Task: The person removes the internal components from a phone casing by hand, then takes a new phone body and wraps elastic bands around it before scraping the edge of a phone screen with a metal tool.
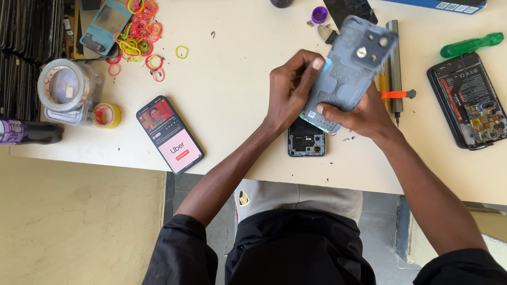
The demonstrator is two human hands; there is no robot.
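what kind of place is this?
Likely a phone repair bench. Both hands hold a grey-blue phone back cover above an opened phone; another opened phone with exposed boards lies beside a green-handled screwdriver.

Motion-blurred grey-blue plastic phone back cover [351,63] hiding most of 1 black opened phone body [306,139]; blue flat box [443,4] cut off by top edge.

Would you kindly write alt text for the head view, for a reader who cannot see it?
Both hands, left and right, hold a grey-blue phone back cover above an opened phone on a pale table. A lit phone, rubber bands and tape rolls lie to the left.
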